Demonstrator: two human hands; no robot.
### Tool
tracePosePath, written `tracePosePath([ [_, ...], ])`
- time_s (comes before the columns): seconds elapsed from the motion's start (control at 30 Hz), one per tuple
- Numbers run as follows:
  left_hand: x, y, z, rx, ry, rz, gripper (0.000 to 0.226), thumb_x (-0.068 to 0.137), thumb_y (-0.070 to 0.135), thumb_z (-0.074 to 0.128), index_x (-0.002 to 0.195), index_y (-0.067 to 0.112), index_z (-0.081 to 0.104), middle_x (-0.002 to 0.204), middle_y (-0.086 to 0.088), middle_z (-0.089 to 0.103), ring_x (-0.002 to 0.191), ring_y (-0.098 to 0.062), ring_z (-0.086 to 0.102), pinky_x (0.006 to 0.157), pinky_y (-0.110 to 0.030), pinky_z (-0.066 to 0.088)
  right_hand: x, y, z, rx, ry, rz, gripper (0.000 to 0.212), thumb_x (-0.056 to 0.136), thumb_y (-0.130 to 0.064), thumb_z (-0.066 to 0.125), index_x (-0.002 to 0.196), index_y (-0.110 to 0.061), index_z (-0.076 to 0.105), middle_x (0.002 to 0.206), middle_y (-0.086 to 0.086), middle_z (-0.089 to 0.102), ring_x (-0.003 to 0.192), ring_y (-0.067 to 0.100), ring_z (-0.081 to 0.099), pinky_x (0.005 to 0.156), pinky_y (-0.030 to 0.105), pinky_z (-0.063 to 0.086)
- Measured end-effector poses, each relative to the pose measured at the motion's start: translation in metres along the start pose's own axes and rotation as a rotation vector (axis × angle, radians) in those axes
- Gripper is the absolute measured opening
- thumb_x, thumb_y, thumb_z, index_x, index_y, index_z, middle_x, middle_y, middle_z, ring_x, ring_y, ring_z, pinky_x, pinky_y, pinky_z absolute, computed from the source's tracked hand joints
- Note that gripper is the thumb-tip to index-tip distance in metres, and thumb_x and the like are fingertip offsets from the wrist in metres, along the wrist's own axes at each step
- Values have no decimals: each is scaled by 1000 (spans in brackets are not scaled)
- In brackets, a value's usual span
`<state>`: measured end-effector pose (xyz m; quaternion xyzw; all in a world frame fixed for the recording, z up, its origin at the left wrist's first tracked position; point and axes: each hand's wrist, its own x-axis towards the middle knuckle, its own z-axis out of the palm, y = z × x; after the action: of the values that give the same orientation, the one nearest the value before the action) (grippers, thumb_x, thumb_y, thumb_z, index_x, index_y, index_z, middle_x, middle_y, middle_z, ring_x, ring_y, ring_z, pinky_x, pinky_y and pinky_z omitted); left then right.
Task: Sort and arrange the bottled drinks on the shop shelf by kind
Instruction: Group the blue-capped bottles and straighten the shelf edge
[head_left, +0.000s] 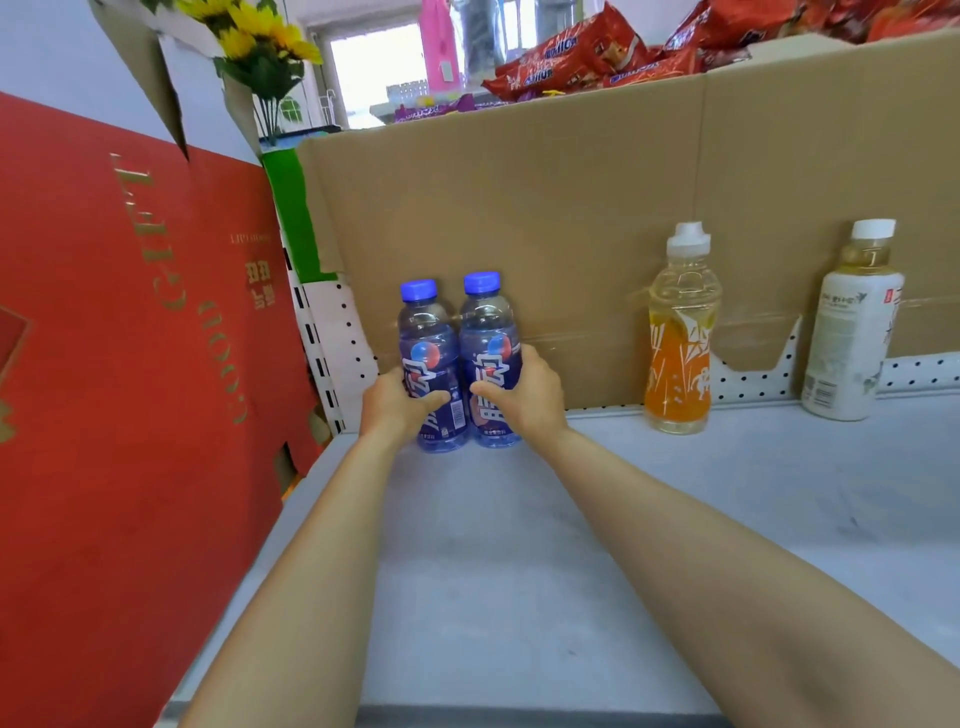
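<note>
Two hands reached over the shelf (519, 571): the left hand (397, 402) and right hand (527, 395) each wrapped curled fingers round one of two touching blue bottles (485, 332), upright at the back-left. One orange bottle (680, 332) and one white bottle (852, 322) stood apart.

We see clear glossy plastic blue-capped bottles (457, 364), matt grey shelf (519, 571), rough brown cardboard (519, 208) behind, glossy red box (130, 364) at left, shiny snack packets (571, 57) upper right.

A pale grey shelf (519, 571) is backed by a brown cardboard sheet (519, 218) and white perforated panel (343, 332). A red carton (130, 364) is propped at left. Daylight is admitted through a window (374, 67) behind sunflowers (260, 31).
</note>
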<state>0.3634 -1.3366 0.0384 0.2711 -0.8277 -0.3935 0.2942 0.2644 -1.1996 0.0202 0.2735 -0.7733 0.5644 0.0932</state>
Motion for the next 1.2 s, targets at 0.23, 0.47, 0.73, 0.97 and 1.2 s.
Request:
tracePosePath([
  [0.23, -3, 3, 4, 10, 11, 6, 51, 85, 25, 77, 131, 12, 57, 128, -9, 66, 114, -28, 63, 98, -46, 52, -2, -1, -2, -21, 13, -3, 61, 71, -34, 84, 120, -12, 55, 117, 4, 65, 104, 21, 63, 88, 37, 52],
  [0.47, -18, 5, 7, 139, 61, -35, 64, 89, 35, 72, 140, 11, 40, 138, -10, 57, 123, -32, 57, 91, -43, 49, -12, -2, -29, -195, -41, -44, 59, 79, -39, 77, 127, -17, 51, 125, 3, 63, 112, 23, 61, 90, 40, 53],
  [0.73, -87, 57, 15, 319, 269, 142, 90, 84, 37, 76, 151, 8, 23, 143, -17, 42, 127, -38, 46, 97, -49, 43, -64, -15, -128, -391, 13, -163, 60, 88, -45, 63, 138, -16, 47, 132, 3, 59, 120, 20, 55, 96, 39, 49],
  [0.97, -194, 109, 45, 365, 225, 468, 41, 89, 36, 70, 125, 19, 59, 117, -1, 62, 110, -26, 58, 82, -38, 46, -142, -18, -221, -455, 122, -349, 39, 89, -42, 63, 119, -17, 64, 117, -4, 65, 109, 15, 58, 88, 35, 50],
  [1.2, -281, 155, 103, 314, 128, 561, 35, 92, 38, 65, 123, 25, 61, 114, 5, 65, 105, -20, 61, 75, -37, 49, -210, 16, -330, -552, 242, -299, 36, 85, -40, 62, 109, -16, 70, 105, -1, 71, 96, 20, 66, 78, 37, 55],
])
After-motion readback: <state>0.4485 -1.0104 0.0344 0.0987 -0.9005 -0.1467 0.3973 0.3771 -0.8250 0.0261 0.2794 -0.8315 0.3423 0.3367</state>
